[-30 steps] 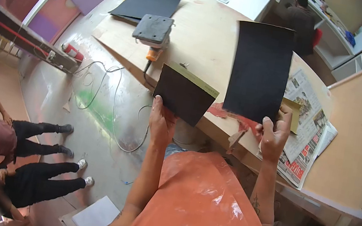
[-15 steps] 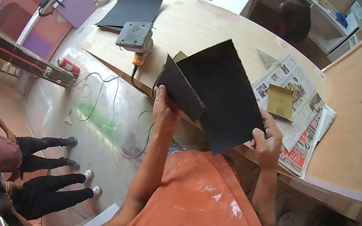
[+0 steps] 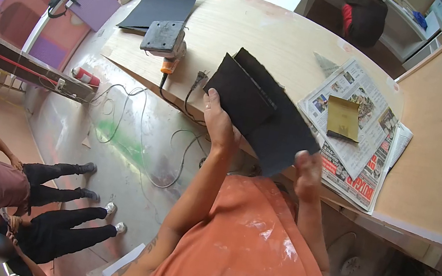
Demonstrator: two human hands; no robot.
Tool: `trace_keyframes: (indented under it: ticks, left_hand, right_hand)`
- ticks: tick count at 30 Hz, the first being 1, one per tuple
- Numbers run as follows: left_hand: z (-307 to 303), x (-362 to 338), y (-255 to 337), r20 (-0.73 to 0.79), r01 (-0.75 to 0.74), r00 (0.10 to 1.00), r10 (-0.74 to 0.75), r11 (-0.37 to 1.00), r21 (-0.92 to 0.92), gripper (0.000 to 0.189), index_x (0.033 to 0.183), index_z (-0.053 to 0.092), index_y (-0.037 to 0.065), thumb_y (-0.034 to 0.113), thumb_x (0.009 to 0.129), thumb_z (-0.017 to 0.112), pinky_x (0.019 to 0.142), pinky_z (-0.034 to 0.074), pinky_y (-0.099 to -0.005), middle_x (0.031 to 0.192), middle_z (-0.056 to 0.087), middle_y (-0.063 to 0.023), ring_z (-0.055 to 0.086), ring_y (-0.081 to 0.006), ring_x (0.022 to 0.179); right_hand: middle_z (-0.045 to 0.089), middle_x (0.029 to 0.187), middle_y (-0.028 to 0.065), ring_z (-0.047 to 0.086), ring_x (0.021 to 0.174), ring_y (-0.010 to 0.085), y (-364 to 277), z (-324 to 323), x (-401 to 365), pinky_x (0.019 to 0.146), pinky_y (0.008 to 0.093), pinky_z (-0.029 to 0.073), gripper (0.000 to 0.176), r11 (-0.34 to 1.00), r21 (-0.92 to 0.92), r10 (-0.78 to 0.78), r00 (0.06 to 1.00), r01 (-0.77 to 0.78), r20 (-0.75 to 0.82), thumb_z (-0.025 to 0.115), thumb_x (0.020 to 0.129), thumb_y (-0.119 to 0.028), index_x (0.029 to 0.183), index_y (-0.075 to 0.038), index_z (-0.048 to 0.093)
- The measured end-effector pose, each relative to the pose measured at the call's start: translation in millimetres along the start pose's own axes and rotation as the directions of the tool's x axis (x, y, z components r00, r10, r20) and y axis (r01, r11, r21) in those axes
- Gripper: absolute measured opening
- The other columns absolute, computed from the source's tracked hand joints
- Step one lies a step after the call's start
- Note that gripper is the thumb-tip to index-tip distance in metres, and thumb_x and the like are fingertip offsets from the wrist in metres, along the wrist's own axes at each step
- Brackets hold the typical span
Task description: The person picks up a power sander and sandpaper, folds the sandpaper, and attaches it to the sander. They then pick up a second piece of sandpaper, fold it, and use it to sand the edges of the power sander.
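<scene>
My left hand is closed on the left end of black sandpaper, its thumb on the upper face. A smaller piece lies over a larger sheet, both tilted above the table's front edge. My right hand, smeared by motion, is at the larger sheet's lower right edge; its grip cannot be made out. Left of the sheets, an electric sander rests pad up on the table, and its plug lies near the table edge. A yellowish piece of sandpaper lies on newspaper to the right.
More black sheets lie at the far left of the wooden table. Cords trail over the floor. Two people stand at lower left; another person crouches at the back right. A fire extinguisher lies on the floor.
The smaller black piece has moved right and now overlaps the larger sheet. My left hand has shifted right, and my right hand has moved slightly left and down. The plug has come into view.
</scene>
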State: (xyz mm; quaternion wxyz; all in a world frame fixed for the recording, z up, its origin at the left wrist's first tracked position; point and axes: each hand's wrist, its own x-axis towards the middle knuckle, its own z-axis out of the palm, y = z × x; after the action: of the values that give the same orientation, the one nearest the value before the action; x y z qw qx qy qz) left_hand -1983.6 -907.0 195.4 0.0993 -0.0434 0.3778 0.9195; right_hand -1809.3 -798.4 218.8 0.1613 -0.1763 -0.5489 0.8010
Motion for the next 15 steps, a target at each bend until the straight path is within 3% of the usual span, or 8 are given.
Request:
trace_keyframes:
  ticks: [1,2,3,5,6,8,12,15]
  left_hand:
    - [4.1,0.7,-4.1,-0.024,-0.016,1.000,0.016,1.000,0.012,0.040,0.128,0.045,-0.002,0.030,0.106,0.038,0.091,0.053,-0.0355,0.119,0.056,-0.0150,0.062,-0.0241,0.104]
    - [7.0,0.6,-7.0,-0.047,-0.031,0.998,0.032,0.999,0.025,0.038,0.128,0.045,0.000,0.030,0.105,0.037,0.092,0.053,-0.0364,0.117,0.058,-0.0135,0.063,-0.0241,0.102]
    - [12.1,-1.9,-6.2,-0.049,-0.030,0.998,0.031,0.999,0.026,0.038,0.128,0.045,0.000,0.030,0.105,0.037,0.092,0.053,-0.0364,0.117,0.058,-0.0135,0.063,-0.0241,0.102]
    - [21.9,-6.7,-2.0,-0.015,-0.025,1.000,0.025,0.999,0.045,0.040,0.130,0.045,0.000,0.030,0.106,0.036,0.096,0.050,-0.0390,0.119,0.058,-0.0139,0.062,-0.0248,0.107]
    - [21.0,-4.6,-2.4,-0.013,-0.024,1.000,0.024,0.999,0.046,0.040,0.130,0.045,0.000,0.030,0.106,0.036,0.096,0.050,-0.0390,0.119,0.058,-0.0139,0.062,-0.0248,0.107]
    - [14.5,1.3,-5.1,0.006,0.021,1.000,-0.020,0.998,-0.066,0.042,0.130,0.045,-0.001,0.031,0.106,0.034,0.098,0.049,-0.0396,0.120,0.058,-0.0148,0.060,-0.0260,0.110]
    - [7.6,8.5,-12.7,0.018,0.038,0.999,-0.035,0.987,-0.156,0.045,0.133,0.043,-0.002,0.032,0.106,0.033,0.098,0.049,-0.0407,0.121,0.059,-0.0154,0.062,-0.0266,0.108]
    - [8.0,3.2,-12.1,-0.118,-0.037,0.993,0.021,0.990,-0.136,0.040,0.130,0.043,-0.001,0.030,0.106,0.035,0.095,0.051,-0.0411,0.116,0.061,-0.0143,0.062,-0.0256,0.106]
  right_hand:
    - [0.058,0.125,0.0104,0.052,0.115,0.0184,8.6,-0.7,0.1,0.100,0.0320,0.040,0.046,0.987,-0.158,0.025,1.000,-0.026,-0.010,0.063,0.090,-0.018,0.129,0.005,0.053]
    - [0.064,0.113,0.0098,0.061,0.100,0.0167,16.8,8.6,3.1,0.087,0.0303,0.049,0.038,0.950,-0.265,-0.177,0.984,0.165,-0.021,0.065,0.092,-0.021,0.119,0.004,0.058]
    - [0.064,0.113,0.0098,0.061,0.100,0.0167,14.7,13.9,4.1,0.087,0.0303,0.049,0.038,0.950,-0.265,-0.175,0.984,0.163,-0.022,0.065,0.092,-0.021,0.119,0.004,0.058]
    - [0.069,0.094,0.0088,0.066,0.076,0.0140,6.4,20.2,5.8,0.066,0.0264,0.053,0.027,0.966,-0.156,0.198,0.978,-0.207,-0.068,0.064,0.092,-0.018,0.110,0.002,0.062]
    - [0.069,0.094,0.0088,0.066,0.076,0.0140,5.1,19.6,8.5,0.066,0.0264,0.053,0.027,0.966,-0.154,0.198,0.978,-0.207,-0.069,0.064,0.092,-0.018,0.110,0.002,0.062]
    - [0.069,0.080,0.0082,0.064,0.059,0.0123,3.1,17.0,13.4,0.050,0.0241,0.050,0.019,0.966,-0.195,0.168,0.986,-0.169,-0.025,0.063,0.093,-0.016,0.101,0.001,0.064]
    - [0.070,0.079,0.0085,0.065,0.063,0.0113,-3.8,20.6,16.3,0.053,0.0236,0.051,0.020,0.965,-0.198,0.174,0.985,-0.174,-0.015,0.064,0.092,-0.017,0.101,0.001,0.065]
    - [0.067,0.072,0.0074,0.061,0.058,0.0111,-1.1,32.5,16.8,0.050,0.0235,0.049,0.019,0.956,-0.198,0.177,0.962,-0.219,-0.209,0.063,0.095,-0.016,0.100,0.002,0.064]
